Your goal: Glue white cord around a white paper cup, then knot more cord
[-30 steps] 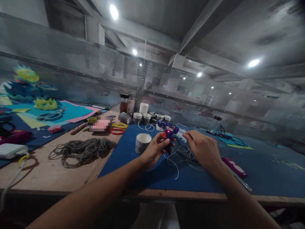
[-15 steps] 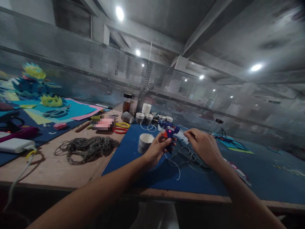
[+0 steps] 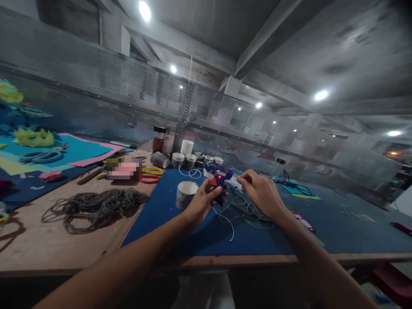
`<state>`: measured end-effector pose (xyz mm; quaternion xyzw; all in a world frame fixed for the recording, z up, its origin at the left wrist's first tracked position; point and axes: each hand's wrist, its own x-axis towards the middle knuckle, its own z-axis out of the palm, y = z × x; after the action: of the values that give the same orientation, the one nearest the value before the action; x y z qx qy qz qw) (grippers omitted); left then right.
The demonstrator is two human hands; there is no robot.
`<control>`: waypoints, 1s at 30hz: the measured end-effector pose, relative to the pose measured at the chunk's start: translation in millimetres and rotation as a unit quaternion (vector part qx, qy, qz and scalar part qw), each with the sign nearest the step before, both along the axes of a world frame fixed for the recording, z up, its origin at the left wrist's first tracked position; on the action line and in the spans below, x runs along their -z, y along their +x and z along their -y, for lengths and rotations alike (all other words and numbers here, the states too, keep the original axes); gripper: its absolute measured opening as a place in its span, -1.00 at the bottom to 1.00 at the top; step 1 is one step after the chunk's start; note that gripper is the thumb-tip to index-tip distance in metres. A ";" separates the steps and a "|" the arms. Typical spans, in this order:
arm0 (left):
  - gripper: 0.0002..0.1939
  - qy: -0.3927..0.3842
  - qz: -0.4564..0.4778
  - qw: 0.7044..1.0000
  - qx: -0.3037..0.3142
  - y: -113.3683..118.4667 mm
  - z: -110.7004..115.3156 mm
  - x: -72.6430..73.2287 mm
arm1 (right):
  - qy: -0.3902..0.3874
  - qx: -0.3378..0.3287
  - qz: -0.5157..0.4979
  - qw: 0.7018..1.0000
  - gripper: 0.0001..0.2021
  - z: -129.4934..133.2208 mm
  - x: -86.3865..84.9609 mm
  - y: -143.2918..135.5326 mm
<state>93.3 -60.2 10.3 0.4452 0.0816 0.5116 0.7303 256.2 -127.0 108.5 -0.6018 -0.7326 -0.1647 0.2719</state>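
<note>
My left hand (image 3: 203, 201) is wrapped round the grip of a dark blue glue gun (image 3: 225, 176) with a red trigger and a lit red light. Just right of the gun's back end, my right hand (image 3: 263, 194) is closed, thumb and forefinger pinched together; whatever lies between them is too small to make out. A greyish-white round cup (image 3: 183, 199) stands left of the gun on the blue mat (image 3: 154, 227). Thin grey cord (image 3: 246, 210) lies loosely below both hands. Behind the gun, pale clear plastic is partly hidden.
A tangled heap of dark cord (image 3: 96, 208) covers part of the wooden board at left. Red and yellow scissors (image 3: 151, 175), small cups (image 3: 178, 160) and a brown jar (image 3: 159, 140) stand farther back. Blue-handled pliers (image 3: 45, 154) lie on coloured sheets. Perforated metal panels (image 3: 135, 103) rise behind.
My view has turned right, so everything appears shifted left. Both hands keep nearly the same pose around the glue gun. More of the table's right end now shows.
</note>
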 end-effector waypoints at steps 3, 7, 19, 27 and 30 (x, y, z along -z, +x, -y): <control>-0.64 0.004 -0.001 1.000 -0.001 -0.4 0.2 -1.2 | -0.026 -0.018 -0.040 0.999 -0.78 -0.4 -1.1 -0.1; -0.61 0.006 -0.002 1.000 -0.010 -0.8 -0.1 -2.3 | -0.049 -0.026 -0.080 0.995 -0.74 0.3 0.0 0.1; -0.63 0.021 -0.007 1.000 -0.007 -3.4 3.9 -7.7 | 0.108 0.008 -0.066 0.992 -0.84 11.8 26.3 -4.0; -0.68 0.055 -0.016 0.998 -0.005 -3.4 3.5 -6.5 | 0.006 -0.073 -0.222 0.972 -0.79 11.4 26.0 -1.4; -0.67 0.061 -0.023 0.998 -0.010 -4.0 3.9 -7.4 | -0.034 -0.106 -0.269 0.957 -0.75 13.4 22.8 -0.4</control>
<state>89.3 -64.1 17.6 0.4999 0.0715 0.5123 0.6946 255.8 -140.3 85.7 -0.5518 -0.6970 0.0581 0.4542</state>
